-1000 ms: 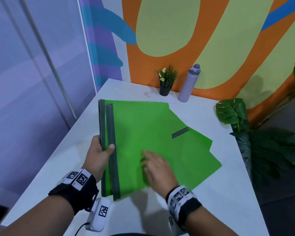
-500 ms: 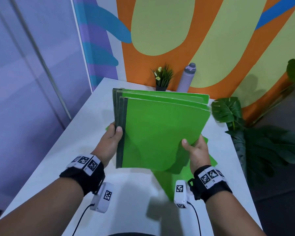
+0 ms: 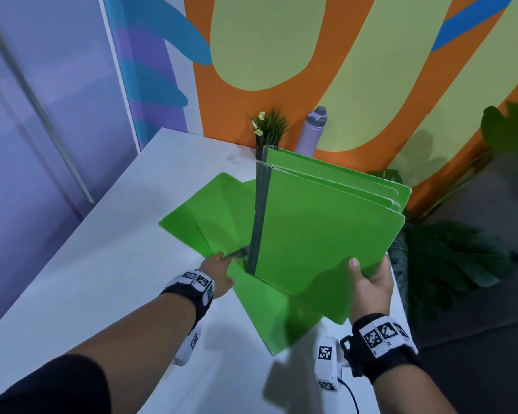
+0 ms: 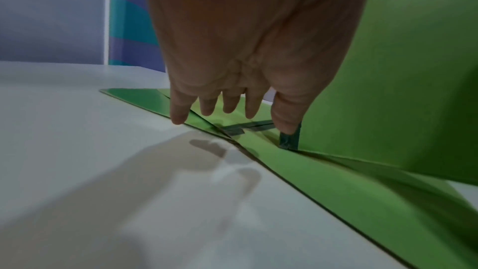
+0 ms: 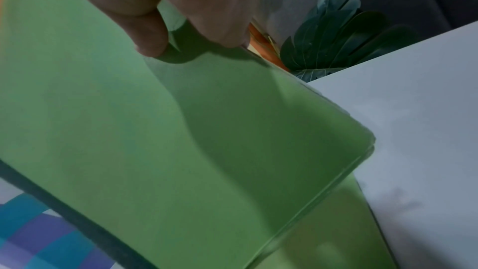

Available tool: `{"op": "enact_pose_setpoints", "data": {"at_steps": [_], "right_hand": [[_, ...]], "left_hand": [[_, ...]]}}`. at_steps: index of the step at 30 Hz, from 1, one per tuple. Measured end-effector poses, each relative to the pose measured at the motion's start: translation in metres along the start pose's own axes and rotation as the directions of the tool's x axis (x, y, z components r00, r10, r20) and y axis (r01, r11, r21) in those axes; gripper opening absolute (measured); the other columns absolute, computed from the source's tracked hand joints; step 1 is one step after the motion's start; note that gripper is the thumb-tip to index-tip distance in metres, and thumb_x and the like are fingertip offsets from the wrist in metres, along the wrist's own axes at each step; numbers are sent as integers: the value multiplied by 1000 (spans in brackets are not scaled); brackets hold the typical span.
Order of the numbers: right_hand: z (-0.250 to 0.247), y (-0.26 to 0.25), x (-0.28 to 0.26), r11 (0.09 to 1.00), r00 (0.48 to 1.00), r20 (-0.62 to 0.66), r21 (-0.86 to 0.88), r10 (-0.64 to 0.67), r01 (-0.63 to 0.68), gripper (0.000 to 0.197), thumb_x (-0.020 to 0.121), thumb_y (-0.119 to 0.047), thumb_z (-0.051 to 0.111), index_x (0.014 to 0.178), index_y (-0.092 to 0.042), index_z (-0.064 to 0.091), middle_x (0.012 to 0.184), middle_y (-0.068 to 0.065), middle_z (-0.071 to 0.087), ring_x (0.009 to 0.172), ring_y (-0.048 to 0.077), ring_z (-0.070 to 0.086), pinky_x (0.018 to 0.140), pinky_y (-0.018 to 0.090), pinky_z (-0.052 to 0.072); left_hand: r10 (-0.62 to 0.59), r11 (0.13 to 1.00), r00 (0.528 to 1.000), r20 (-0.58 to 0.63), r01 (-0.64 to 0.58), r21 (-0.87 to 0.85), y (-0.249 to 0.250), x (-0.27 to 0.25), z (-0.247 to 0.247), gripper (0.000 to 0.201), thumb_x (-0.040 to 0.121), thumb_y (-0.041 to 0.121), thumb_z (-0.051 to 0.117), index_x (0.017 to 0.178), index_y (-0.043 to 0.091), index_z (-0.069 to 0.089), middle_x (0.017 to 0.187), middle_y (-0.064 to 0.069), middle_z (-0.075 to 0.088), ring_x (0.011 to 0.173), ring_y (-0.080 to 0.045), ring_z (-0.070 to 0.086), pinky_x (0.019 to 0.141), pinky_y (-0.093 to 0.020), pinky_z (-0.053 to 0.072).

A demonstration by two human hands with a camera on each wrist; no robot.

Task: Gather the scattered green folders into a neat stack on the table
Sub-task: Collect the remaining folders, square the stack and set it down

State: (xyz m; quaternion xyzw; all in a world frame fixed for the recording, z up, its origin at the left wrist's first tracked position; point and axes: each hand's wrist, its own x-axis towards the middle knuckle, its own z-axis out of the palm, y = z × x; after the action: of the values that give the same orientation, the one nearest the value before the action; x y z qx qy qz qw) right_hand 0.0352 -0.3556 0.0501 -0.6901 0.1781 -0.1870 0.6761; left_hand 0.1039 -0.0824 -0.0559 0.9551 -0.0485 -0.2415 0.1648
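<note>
A bundle of green folders [image 3: 320, 234] with dark spines is held tilted above the white table [image 3: 102, 279]. My right hand [image 3: 368, 282] grips its lower right edge, thumb on the front cover. In the right wrist view the same bundle [image 5: 181, 150] fills the frame under my right hand [image 5: 181, 17]. More green folders [image 3: 216, 213] lie fanned flat on the table, to the left of and beneath the bundle. My left hand [image 3: 219, 271] reaches down onto them with straight fingers. In the left wrist view my left hand [image 4: 232, 118] hovers at those flat folders [image 4: 336, 181].
A small potted plant [image 3: 268, 130] and a lilac bottle [image 3: 313, 132] stand at the table's far edge by the painted wall. A large leafy plant [image 3: 449, 264] stands just off the table's right edge. Bare tabletop lies to the left and front.
My left hand has let go of the bundle's spine and dropped to the folders lying on the table. The bundle, now in my right hand alone, has swung right.
</note>
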Motion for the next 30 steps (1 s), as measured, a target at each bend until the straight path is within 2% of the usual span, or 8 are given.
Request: {"op": "enact_pose_setpoints", "data": {"at_steps": [4, 7, 9, 11, 14, 19, 23, 30], "right_hand": [[-1, -7, 2, 991, 1000, 15, 132, 27, -29, 48, 93, 5, 54, 137, -10, 44, 94, -28, 49, 71, -22, 57, 70, 3, 47], [-6, -1, 10, 997, 1000, -7, 74, -2, 3, 43, 92, 6, 54, 126, -20, 51, 98, -22, 55, 75, -24, 58, 76, 8, 50], [-5, 5, 14, 1000, 1000, -16, -9, -8, 7, 45, 91, 5, 56, 112, -36, 56, 105, -10, 66, 92, -6, 66, 85, 21, 54], [-2, 11, 17, 999, 1000, -21, -29, 13, -14, 46, 91, 1, 59, 106, -42, 60, 115, -1, 69, 108, 17, 66, 93, 38, 51], [7, 20, 20, 998, 998, -8, -27, 58, -58, 37, 88, -11, 65, 116, -33, 56, 130, 5, 63, 122, 24, 58, 103, 47, 45], [24, 31, 18, 988, 992, 0, -89, 129, -128, 27, 90, -10, 63, 114, -16, 51, 119, 8, 64, 114, 28, 60, 103, 49, 45], [36, 51, 8, 954, 973, -2, -200, 229, -224, 18, 89, -13, 63, 86, -21, 47, 89, 4, 56, 88, 24, 54, 92, 44, 47], [36, 85, -8, 863, 919, -95, -317, 383, -393, 13, 90, -7, 59, 98, -8, 49, 82, 1, 53, 90, 26, 53, 84, 37, 43]], "left_hand": [[3, 976, 996, 91, -22, 217, 17, 12, 9, 68, 95, 36, 50, 154, 21, 18, 165, -5, -2, 151, -32, 9, 116, -55, 26], [-20, 954, 990, 138, -22, 298, 12, 14, 13, 67, 96, 28, 48, 155, 24, 16, 166, -2, -1, 150, -27, 14, 117, -53, 23], [-40, 958, 993, 111, 7, 286, 1, 11, 13, 64, 95, 28, 50, 153, 27, 23, 164, 1, 14, 145, -25, 29, 117, -55, 25], [-55, 954, 997, 62, 34, 298, -13, 4, 13, 58, 93, 33, 52, 147, 27, 33, 147, 0, 41, 128, -22, 50, 110, -52, 36], [-91, 952, 996, -23, 93, 292, -36, -19, 14, 53, 90, 37, 55, 141, 28, 39, 119, 2, 55, 105, -16, 57, 96, -37, 48], [-303, 953, 952, -37, 304, 20, -78, -63, 20, 39, 84, 34, 65, 120, 21, 55, 102, 0, 54, 83, -13, 60, 79, -30, 57], [-476, 878, 876, -74, 468, -101, -96, -90, 27, 59, 75, 30, 77, 125, 18, 48, 120, -9, 43, 89, -18, 54, 89, -31, 55], [-574, 788, 813, -96, 518, -332, -95, -86, 26, 48, 86, 18, 64, 130, 9, 47, 117, -14, 44, 82, -22, 59, 65, -29, 56]]}}
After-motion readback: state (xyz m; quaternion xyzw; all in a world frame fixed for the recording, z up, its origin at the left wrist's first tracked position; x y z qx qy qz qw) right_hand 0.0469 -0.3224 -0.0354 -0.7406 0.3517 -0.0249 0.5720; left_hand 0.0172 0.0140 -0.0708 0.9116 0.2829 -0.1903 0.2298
